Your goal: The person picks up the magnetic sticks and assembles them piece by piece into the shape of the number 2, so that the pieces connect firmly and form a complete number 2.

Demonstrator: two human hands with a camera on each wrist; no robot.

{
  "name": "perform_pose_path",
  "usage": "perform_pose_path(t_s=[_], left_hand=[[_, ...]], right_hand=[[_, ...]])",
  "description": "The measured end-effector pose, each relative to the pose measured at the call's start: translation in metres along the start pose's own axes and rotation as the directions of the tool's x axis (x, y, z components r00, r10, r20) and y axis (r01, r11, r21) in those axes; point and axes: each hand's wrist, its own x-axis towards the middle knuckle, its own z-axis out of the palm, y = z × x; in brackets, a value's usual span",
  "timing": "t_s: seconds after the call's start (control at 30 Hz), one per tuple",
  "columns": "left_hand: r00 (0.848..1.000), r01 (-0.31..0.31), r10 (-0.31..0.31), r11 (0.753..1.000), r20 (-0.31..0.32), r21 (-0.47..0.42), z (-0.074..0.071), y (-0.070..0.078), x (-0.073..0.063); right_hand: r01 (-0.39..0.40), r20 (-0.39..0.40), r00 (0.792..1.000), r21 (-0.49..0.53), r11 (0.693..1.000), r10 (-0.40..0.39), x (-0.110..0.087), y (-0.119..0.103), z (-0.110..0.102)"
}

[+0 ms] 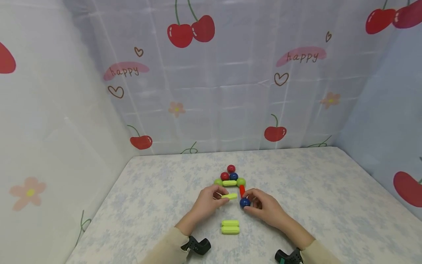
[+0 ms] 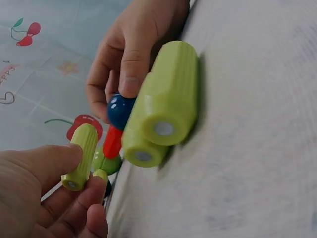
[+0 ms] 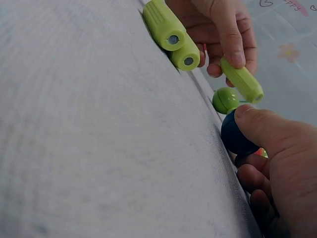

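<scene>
We see the left hand pinching a ribbed yellow-green rod, just left of a glossy dark-blue ball, gripped by the right hand, touching a slender red rod.

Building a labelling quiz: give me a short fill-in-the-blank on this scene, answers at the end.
1. The right grip pinches a ball coloured ____.
2. A ____ stick runs between that ball and a green ball.
3. The other grip, the ____ one, pinches a yellow-green stick.
4. Nearer the person lie ____ loose sticks, side by side.

Missing words: blue; red; left; two.
</scene>
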Motion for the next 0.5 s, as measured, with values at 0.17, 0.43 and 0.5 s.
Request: perform_pose_path(t_s=[0.17,0.43,0.5], left_hand=[[1.000,-0.019,0.019,1.000,-0.002,-0.015,0.008,-0.010,0.000],[0.997,-0.076,0.076,0.997,-0.003,-0.005,0.012,-0.016,-0.001],[0.997,-0.083,0.083,0.997,-0.001,0.004,0.012,-0.015,-0.002]], right_hand=[[0.017,-0.004,1.000,0.001,1.000,-0.017,0.000,0.001,0.001],[0.014,-0.008,1.000,-0.013,1.000,-0.014,0.001,0.000,0.000],[0.010,-0.010,1.000,-0.013,1.000,-0.010,0.001,0.000,0.000]])
